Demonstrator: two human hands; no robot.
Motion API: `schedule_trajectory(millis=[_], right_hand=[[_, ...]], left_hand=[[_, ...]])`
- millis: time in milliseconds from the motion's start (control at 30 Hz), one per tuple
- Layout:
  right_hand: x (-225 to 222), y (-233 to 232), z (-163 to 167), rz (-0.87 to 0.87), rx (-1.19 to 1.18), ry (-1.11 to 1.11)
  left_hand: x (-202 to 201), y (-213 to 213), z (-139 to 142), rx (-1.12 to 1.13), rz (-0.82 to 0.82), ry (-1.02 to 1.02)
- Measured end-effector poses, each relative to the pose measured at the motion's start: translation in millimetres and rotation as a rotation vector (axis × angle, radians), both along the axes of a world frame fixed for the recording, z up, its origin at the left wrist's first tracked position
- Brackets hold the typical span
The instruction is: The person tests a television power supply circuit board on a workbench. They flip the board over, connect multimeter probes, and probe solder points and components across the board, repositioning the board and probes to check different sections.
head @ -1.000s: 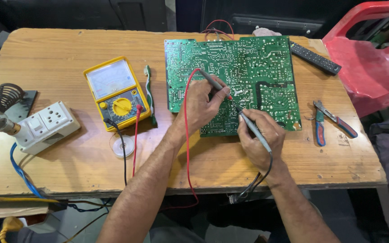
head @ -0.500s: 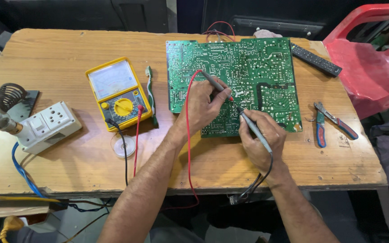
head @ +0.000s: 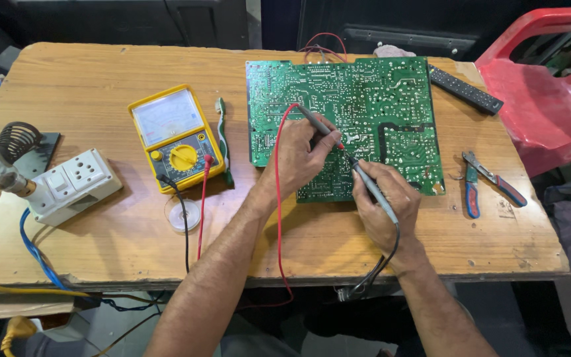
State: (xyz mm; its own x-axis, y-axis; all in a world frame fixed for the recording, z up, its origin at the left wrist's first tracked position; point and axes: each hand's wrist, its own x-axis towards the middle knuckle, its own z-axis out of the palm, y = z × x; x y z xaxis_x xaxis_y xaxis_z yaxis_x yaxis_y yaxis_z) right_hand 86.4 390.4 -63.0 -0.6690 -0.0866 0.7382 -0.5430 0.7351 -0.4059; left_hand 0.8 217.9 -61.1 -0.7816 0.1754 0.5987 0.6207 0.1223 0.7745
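A large green circuit board (head: pixel 378 99) lies solder side up on the wooden table (head: pixel 87 86). My left hand (head: pixel 297 155) rests on the board and grips a grey probe (head: pixel 317 124) with a red lead, its tip on the board. My right hand (head: pixel 384 201) holds a second grey probe (head: pixel 371 188) with a black lead, its tip touching the board close to the first tip. Both leads run to a yellow analogue multimeter (head: pixel 174 137) left of the board.
A green toothbrush (head: pixel 223 139) lies beside the meter. A white socket box (head: pixel 74 185) and a soldering iron stand (head: pixel 18 142) sit at the left. Pliers (head: pixel 480 180) and a black remote (head: pixel 464 89) lie right of the board. A red plastic chair (head: pixel 550 86) stands at the right.
Both hands and probe tips stay at nearly the same spot on the board. The view has shifted very slightly.
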Motion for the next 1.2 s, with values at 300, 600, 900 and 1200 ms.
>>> schedule_trajectory(millis=[300, 600, 900, 1200], right_hand=[[0.6, 0.6, -0.1, -0.012, 0.003, 0.005], [0.9, 1.9, 0.4, -0.014, 0.026, 0.018], [1.5, 3.1, 0.4, -0.015, 0.019, 0.000], [4.6, -4.2, 3.5, -0.004, 0.004, -0.001]], left_hand=[[-0.4, 2.0, -1.7, 0.018, -0.016, 0.010], [-1.5, 4.1, -4.0, 0.007, -0.008, 0.004], [-2.0, 5.7, -5.2, -0.003, -0.002, -0.005], [0.8, -1.6, -0.5, 0.003, -0.020, -0.018]])
